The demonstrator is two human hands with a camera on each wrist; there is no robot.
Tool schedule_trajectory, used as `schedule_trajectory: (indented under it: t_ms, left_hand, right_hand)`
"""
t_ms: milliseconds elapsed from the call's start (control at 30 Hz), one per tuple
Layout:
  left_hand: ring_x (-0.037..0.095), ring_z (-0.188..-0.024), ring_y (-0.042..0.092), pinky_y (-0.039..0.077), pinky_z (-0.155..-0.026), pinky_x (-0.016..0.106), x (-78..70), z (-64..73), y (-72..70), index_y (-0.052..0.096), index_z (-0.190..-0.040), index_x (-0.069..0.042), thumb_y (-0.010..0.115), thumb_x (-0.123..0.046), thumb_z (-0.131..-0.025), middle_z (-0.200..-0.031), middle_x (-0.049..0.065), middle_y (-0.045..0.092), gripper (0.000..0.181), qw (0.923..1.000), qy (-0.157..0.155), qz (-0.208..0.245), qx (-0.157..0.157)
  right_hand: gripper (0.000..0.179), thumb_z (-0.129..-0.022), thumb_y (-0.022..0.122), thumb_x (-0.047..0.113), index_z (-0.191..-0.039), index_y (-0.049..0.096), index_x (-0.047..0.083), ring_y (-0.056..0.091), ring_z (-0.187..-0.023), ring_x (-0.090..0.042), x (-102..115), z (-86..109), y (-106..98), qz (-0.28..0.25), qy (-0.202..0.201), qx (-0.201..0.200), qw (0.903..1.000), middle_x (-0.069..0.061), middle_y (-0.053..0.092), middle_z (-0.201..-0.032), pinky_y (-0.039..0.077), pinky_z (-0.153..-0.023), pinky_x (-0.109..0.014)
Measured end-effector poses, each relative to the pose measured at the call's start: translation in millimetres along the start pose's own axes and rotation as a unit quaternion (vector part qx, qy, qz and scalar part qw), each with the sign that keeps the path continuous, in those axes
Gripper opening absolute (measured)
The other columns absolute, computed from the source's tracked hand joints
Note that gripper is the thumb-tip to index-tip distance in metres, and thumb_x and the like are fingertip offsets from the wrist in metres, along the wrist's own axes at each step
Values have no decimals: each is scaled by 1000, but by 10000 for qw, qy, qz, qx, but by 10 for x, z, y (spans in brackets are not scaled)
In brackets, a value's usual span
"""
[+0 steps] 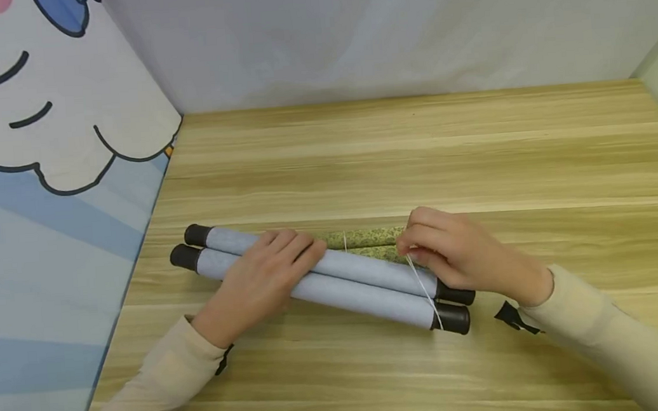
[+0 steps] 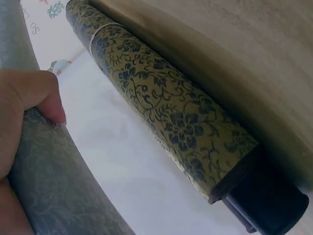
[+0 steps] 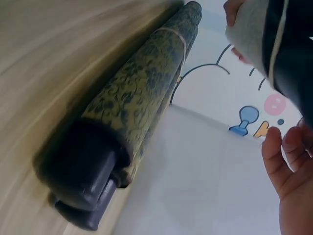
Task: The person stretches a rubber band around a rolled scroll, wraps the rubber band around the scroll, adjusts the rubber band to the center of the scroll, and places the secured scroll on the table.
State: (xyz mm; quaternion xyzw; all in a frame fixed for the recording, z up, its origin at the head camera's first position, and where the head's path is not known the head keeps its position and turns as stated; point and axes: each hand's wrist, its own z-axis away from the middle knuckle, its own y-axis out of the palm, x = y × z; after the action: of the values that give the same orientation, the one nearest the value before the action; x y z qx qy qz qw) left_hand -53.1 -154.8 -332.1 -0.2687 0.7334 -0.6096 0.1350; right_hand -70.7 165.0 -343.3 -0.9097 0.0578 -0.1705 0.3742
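Observation:
Two pale blue scroll rolls with black end knobs lie side by side, slanting across the front of the table. My left hand grips them left of their middle, fingers draped over the top; its thumb bends over the near roll in the left wrist view. At their right end, my right hand pinches a thin white string that runs down over both rolls near the black knobs. Just behind lies a yellow-green floral scroll, also two rolls, with a pale string around it.
A crumpled black strip lies on the wooden table beside the right sleeve. Another dark scrap shows by the left cuff. A cartoon-printed cloth borders the left edge, and a whitish sheet hangs behind the table.

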Motion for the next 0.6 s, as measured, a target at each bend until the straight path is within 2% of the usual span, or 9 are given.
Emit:
schedule_trajectory:
  t_ms: [100,300,400,500,600]
  left_hand:
    - [25,-113,57,49,-102,41,9,16,-6,54,-131,-11,81,3,-66,-120,6,61,73,10000,-22,29,30]
    - [25,-109,57,50,-100,41,45,45,-76,54,-131,-10,85,1,-59,-119,6,61,79,9996,76,10,-276]
    - [24,-109,58,50,-100,41,36,18,-73,54,-131,-11,84,1,-61,-119,6,61,77,9993,128,56,-346]
    - [25,-110,58,50,-101,41,31,13,-53,55,-130,-10,85,2,-59,-118,6,61,79,9995,104,94,-290]
    - [25,-110,58,50,-101,41,38,18,-34,55,-131,-10,80,6,-63,-118,6,62,74,9998,37,91,-183]
  right_hand:
    - [24,-104,44,18,-96,65,9,49,-75,-6,-10,13,2,-140,176,193,9996,2,57,-86,44,-63,-19]
    - [26,-105,43,21,-96,65,10,46,-72,-4,-84,50,-26,118,189,197,9996,4,54,-84,41,-59,-17]
    - [23,-104,46,20,-98,66,11,45,-75,-5,-83,21,-29,-117,178,375,9991,3,53,-85,40,-62,-17]
    - [23,-104,47,22,-96,66,13,45,-77,-4,-72,-7,-16,-350,225,463,9981,4,53,-85,40,-65,-16]
    - [24,-104,47,25,-96,68,15,46,-77,-2,-61,-12,-17,-590,303,551,9963,4,54,-85,40,-65,-15]
